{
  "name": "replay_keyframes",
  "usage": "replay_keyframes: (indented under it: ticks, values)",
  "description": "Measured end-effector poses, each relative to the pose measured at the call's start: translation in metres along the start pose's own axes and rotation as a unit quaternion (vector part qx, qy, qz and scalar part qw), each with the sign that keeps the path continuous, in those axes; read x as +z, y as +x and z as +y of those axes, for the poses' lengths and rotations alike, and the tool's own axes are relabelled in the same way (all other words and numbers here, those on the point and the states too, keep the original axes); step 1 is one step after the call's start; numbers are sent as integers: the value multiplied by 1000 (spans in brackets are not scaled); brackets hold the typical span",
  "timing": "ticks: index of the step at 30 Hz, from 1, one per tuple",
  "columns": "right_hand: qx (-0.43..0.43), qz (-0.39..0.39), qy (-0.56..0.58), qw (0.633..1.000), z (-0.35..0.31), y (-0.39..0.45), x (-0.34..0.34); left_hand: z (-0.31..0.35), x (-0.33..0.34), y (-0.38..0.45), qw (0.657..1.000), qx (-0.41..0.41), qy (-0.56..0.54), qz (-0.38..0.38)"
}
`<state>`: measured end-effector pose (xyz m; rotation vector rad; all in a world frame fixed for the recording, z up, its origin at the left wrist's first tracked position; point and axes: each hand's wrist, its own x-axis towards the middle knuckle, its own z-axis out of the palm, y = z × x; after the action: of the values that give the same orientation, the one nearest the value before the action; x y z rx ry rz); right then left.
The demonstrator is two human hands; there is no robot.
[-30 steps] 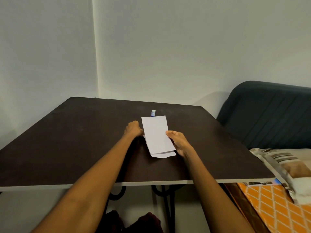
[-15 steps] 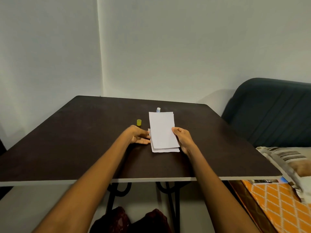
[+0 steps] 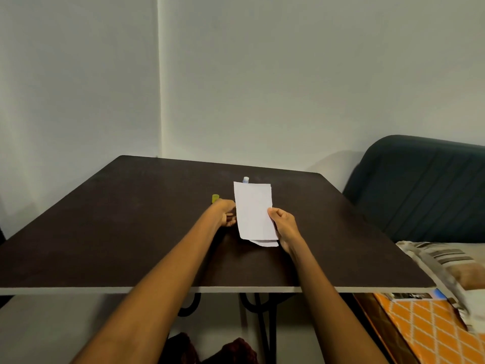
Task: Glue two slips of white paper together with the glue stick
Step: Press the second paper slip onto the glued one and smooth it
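Observation:
Two white paper slips sit on the dark table [image 3: 131,232]. My right hand [image 3: 284,224] pinches the right edge of the upper slip [image 3: 253,210], raised a little at its far end. The lower slip [image 3: 265,243] peeks out beneath its near edge. My left hand [image 3: 227,212] rests at the left edge of the slips, fingers curled toward the paper; whether it grips anything is unclear. Just past the top of the upper slip stands the glue stick [image 3: 246,179], showing only its white tip. A small yellow cap [image 3: 215,198] stands behind my left hand.
A dark padded chair or sofa back [image 3: 420,190] stands to the right of the table. A striped cushion [image 3: 446,266] and an orange patterned cloth [image 3: 433,329] lie at the lower right. The table's front edge [image 3: 210,289] runs across in front of me.
The upper slip has been lifted and squared over the lower one. My left hand slid back slightly, uncovering the yellow cap behind it. The view has shifted a bit to the left.

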<state>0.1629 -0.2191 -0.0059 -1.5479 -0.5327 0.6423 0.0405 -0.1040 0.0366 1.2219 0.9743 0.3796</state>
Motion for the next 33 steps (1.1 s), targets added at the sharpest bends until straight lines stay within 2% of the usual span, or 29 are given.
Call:
replay_keyframes:
  ticks: [2, 7, 13, 15, 20, 23, 28, 33]
  values:
    - [-3, -4, 6, 1000, 0, 0, -1, -3, -2, 1, 999, -13, 38, 0]
    - [-1, -3, 31, 1000, 1, 2, -2, -12, -13, 10, 998, 29, 60, 0]
    - [-8, 0, 197, 980, 4, -2, -11, -18, -27, 6, 997, 64, 17, 24]
    - [-9, 4, 173, 985, 4, -2, -15, -20, -33, 3, 997, 71, 3, 29]
    - [-30, -1, 26, 999, -1, 2, -5, -23, -43, 4, 992, 120, -28, 22]
    - [-29, 4, -38, 999, -4, 7, 1, -23, -46, 7, 994, 102, -38, -1]
    - [-4, -15, -75, 997, -10, 11, 1, -20, -50, 13, 995, 80, -60, -25]
    - [-3, -14, -81, 997, -9, 15, 4, -19, -46, 16, 996, 79, -28, -27]
